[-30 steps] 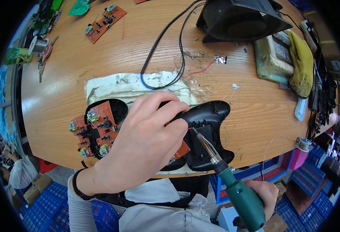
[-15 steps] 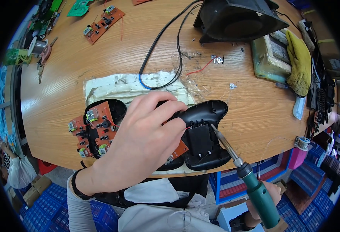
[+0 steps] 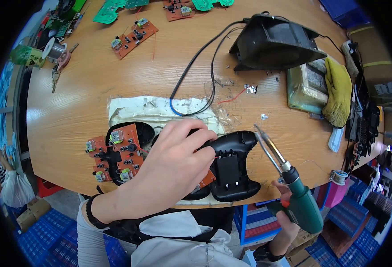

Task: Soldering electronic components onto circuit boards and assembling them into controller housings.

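My right hand (image 3: 287,224) is wrapped round the grip of a green soldering gun (image 3: 306,207). Its metal tip points up and left, above the tabletop and apart from the black plastic gamepad shell (image 3: 238,143). That shell lies open with a battery compartment (image 3: 228,170) in its middle. Bent over the shell's left edge, my left hand (image 3: 171,155) has its fingers curled; the fingertips and whatever they pinch are hidden. An orange circuit board (image 3: 208,179) shows partly beneath it. More orange boards (image 3: 131,160) lie on another black shell (image 3: 145,131) at the left.
A white cloth (image 3: 136,105) lies behind the shells. At the back right stand a black fan (image 3: 278,42) and a yellow glove (image 3: 337,89). Solder spools (image 3: 53,48), (image 3: 338,177) sit at both sides. Blue crates (image 3: 258,222) are below the table edge.
My right hand has risen with the soldering gun, whose tip has left the gamepad shell and moved up. My left hand stays over the shell. The whole view has shifted slightly.
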Available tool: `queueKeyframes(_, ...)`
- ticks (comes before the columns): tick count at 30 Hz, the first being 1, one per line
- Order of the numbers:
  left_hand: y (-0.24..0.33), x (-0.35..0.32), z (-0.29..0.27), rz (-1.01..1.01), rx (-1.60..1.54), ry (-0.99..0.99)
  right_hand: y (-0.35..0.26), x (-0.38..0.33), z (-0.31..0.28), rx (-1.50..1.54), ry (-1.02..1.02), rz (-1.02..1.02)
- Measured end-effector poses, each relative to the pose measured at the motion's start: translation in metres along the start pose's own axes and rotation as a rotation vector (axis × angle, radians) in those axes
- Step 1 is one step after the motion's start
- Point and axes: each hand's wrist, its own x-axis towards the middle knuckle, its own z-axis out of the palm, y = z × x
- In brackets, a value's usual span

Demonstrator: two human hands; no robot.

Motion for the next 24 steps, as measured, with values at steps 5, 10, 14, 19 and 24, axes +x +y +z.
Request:
queueKeyframes(5, 0.001, -0.004, -0.012, -0.008, -0.009, -0.017, -0.003, 0.004, 0.018, 0.158, 0.042, 0.162)
queueKeyframes(10, -0.015, -0.031, -0.041, -0.28, 0.104, 0.211, 0.003, 0.015, 0.017, 0.155, -0.068, 0.074)
queueKeyframes(14, -0.045, -0.08, -0.046, -0.563, 0.121, 0.434, 0.011, 0.021, 0.032, 0.282, -0.073, -0.035)
queueKeyframes(19, -0.045, -0.097, -0.039, -0.387, 0.151, 0.225, 0.016, 0.025, 0.039, 0.303, -0.172, -0.099)
queueKeyframes(24, -0.04, -0.106, -0.036, -0.338, 0.072, 0.347, 0.005, 0.028, 0.062, 0.296, -0.211, -0.107)
